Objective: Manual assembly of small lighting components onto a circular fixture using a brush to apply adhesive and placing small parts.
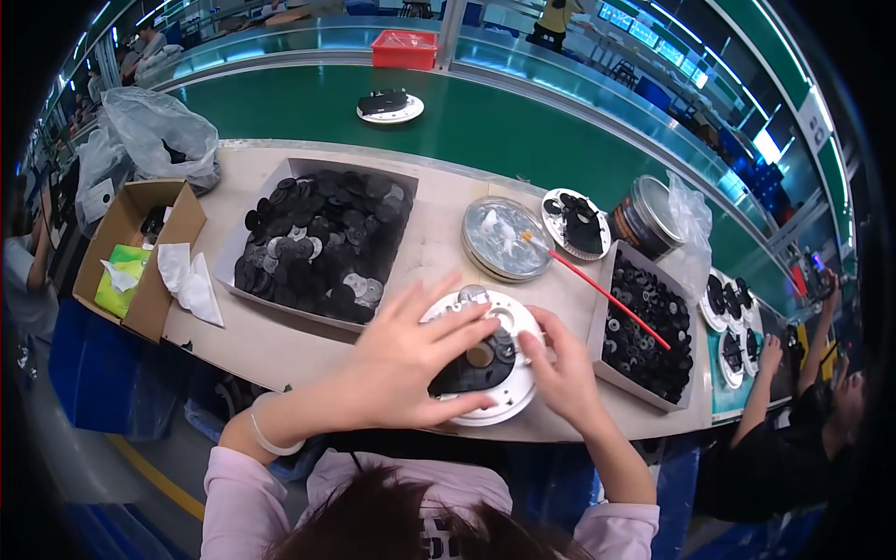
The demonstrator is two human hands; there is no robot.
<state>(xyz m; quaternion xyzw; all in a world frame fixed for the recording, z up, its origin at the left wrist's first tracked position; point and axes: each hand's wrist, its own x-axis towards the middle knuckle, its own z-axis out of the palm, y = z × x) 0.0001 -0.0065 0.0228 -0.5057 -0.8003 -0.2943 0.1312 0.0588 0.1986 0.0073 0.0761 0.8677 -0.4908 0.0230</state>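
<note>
A white round plastic housing (512,397) lies at the table's near edge, with a black plate and dark gear wheels (505,347) fitted in it. Over its left part spreads my left hand (403,347), fingers stretched out and touching the assembly, hiding part of it. A translucent small wheel (473,295) shows at the housing's far rim, by those fingers. My right hand (567,375) grips the housing's right rim, thumb on top. Just beyond stands a round dish (509,266) of pale grease. A red-handled brush (611,301) rests from the dish across to a parts box.
Boxes of black gears stand left (280,182) and right (644,387). Behind are another housing (597,247), a tin can (649,219) and a green conveyor (280,103) carrying one assembly (390,107). A cardboard box (149,308) sits far left. A co-worker's arm (758,387) is at right.
</note>
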